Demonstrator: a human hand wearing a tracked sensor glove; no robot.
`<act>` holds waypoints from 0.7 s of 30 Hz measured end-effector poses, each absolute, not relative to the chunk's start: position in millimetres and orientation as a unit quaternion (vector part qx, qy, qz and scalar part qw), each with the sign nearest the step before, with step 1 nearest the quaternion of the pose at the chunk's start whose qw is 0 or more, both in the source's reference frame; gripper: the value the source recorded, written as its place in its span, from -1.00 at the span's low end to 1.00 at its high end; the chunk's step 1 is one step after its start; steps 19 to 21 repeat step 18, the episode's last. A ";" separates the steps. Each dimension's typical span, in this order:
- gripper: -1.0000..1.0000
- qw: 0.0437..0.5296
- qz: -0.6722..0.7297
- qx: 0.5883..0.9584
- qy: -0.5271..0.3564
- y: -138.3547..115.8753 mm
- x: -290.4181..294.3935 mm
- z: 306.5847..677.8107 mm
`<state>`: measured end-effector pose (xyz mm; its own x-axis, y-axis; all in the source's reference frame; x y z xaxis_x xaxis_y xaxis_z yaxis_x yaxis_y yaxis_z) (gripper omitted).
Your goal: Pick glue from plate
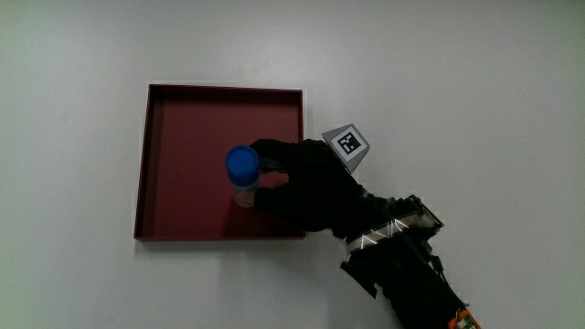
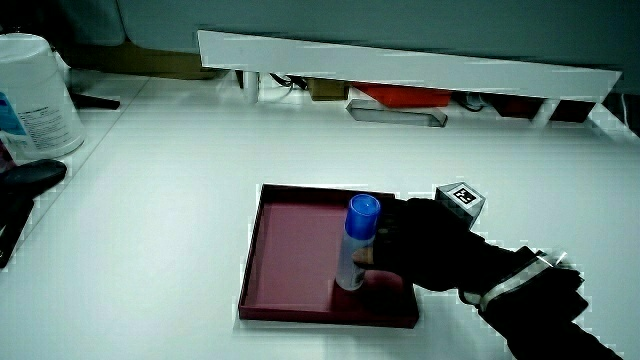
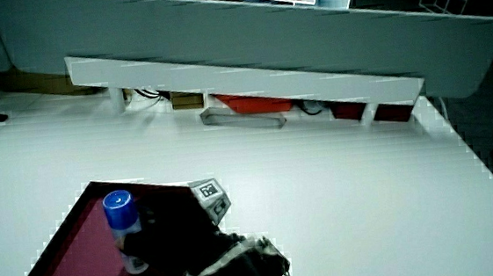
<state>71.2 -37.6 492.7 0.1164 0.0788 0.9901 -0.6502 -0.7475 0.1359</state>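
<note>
Glue: blue-capped glue stick [image 1: 242, 174] stands upright in the dark red plate [image 1: 183, 119].
Hand: gloved hand [image 1: 306, 183] clasps the stick's lower body.
Hidden: fingers cover its label.

Square dark-red plate [image 1: 183, 164]: matt, smooth, plastic-looking, with a low raised rim. Upright glue stick [image 1: 243, 176]: pale translucent plastic body, smooth blue plastic cap with slight sheen. White table [image 1: 457, 82]: smooth, faintly glossy. Black-gloved hand [image 1: 306, 187]: matt cloth. Patterned cube [image 1: 348, 145]: matt printed faces.
</note>
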 end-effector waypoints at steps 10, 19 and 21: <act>1.00 0.260 0.651 0.681 -0.211 -42.7 89.9 465.0; 1.00 0.244 0.672 0.673 -0.190 -50.0 120.8 432.6; 1.00 0.244 0.672 0.673 -0.190 -50.0 120.8 432.6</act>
